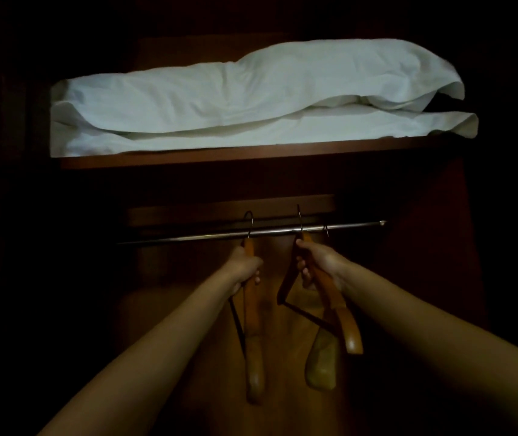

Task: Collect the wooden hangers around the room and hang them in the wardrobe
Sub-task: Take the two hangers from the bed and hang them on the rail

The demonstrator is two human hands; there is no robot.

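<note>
I face the inside of a dark wooden wardrobe with a metal rail (188,236) running across it. My left hand (243,267) grips a wooden hanger (253,341) near its neck, and its wire hook reaches the rail. My right hand (319,267) grips a second wooden hanger (344,319) just under its hook, which sits at the rail. Another wooden hanger end (320,363) shows behind and below the right one. A small further hook (326,229) hangs on the rail to the right.
A shelf (220,157) above the rail carries white pillows (251,102). The wardrobe's wooden back panel (282,309) is dimly lit; both sides of the view are in deep shadow.
</note>
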